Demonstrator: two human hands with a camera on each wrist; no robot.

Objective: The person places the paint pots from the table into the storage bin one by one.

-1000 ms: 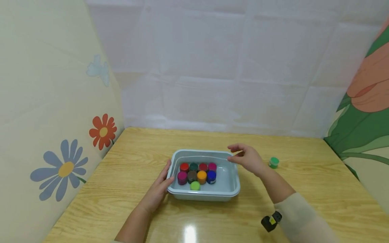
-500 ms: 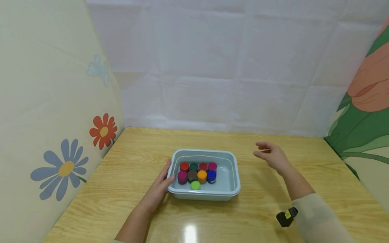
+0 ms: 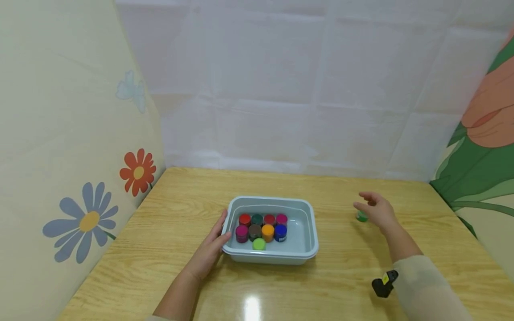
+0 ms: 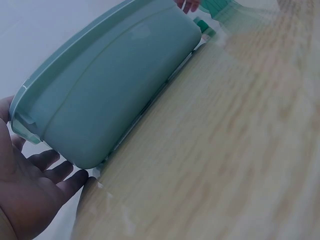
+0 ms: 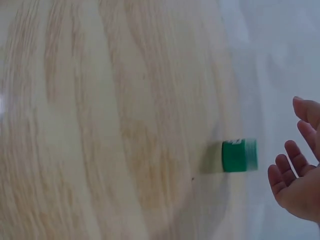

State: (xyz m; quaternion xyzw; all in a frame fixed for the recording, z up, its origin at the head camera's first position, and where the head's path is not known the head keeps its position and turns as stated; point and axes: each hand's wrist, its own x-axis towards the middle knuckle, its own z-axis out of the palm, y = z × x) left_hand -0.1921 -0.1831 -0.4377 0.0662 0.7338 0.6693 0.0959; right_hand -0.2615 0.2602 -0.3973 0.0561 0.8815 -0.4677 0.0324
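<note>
A pale blue-grey plastic basin stands on the table with several small paint jars inside, among them an orange-lidded jar and a lime-lidded one. At its left end rests my left hand, thumb at the rim and the other fingers, loosely extended, along the outer wall. One green paint jar stands upright on the table, right of the basin. Just above it hovers my right hand, thumb and fingers apart and holding nothing; it partly hides the jar in the head view. The right wrist view shows a gap between jar and fingers.
The wooden table meets a white cloth backdrop at its far edge. Flower-printed panels flank both sides. A black wrist device sits by the right sleeve. Bare wood lies between basin and green jar.
My right hand has moved right, from the basin's right rim to just over the green jar, its fingers staying apart. The left hand and the basin have stayed in place.
</note>
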